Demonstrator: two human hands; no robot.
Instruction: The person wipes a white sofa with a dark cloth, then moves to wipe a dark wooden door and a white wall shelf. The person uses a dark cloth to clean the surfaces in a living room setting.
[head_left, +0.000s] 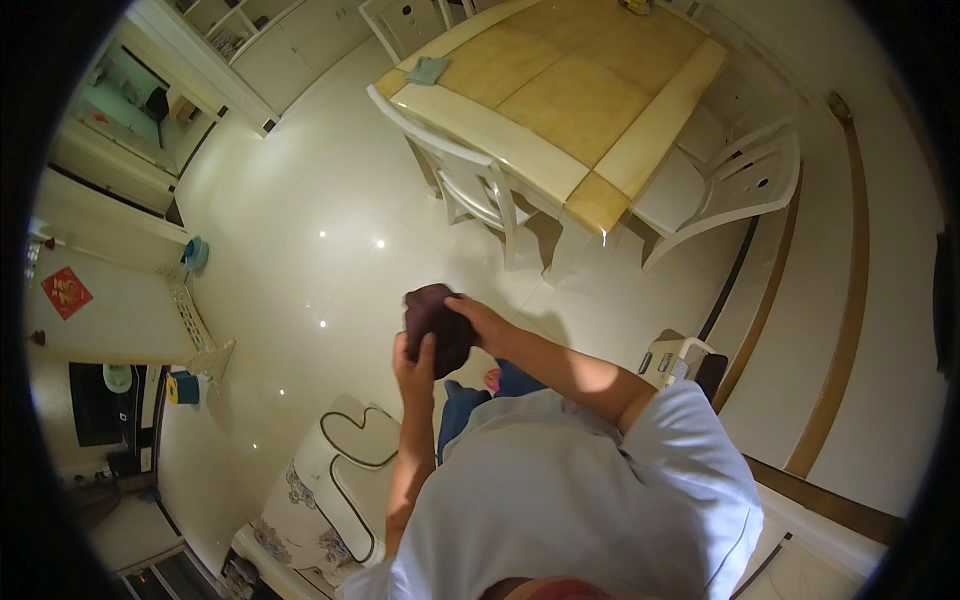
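Observation:
A dark maroon cloth item (441, 319), bunched up, is held in front of my body above the tiled floor; its exact kind cannot be told. My left hand (414, 364) grips its lower left side, the thumb lying over the front. On the upper right side my right hand (480, 322) holds it, with the thumb on top and the other fingers hidden behind the fabric. Beyond, at the near left corner of the dining table (577, 90), lies a small grey-blue cloth (427, 70).
White chairs (465, 169) stand around the table, one more (739, 184) at its right side. A patterned padded seat (315, 495) is at lower left. A small white appliance or stand (667, 358) sits by the right wall. Blue containers (184, 388) are at far left.

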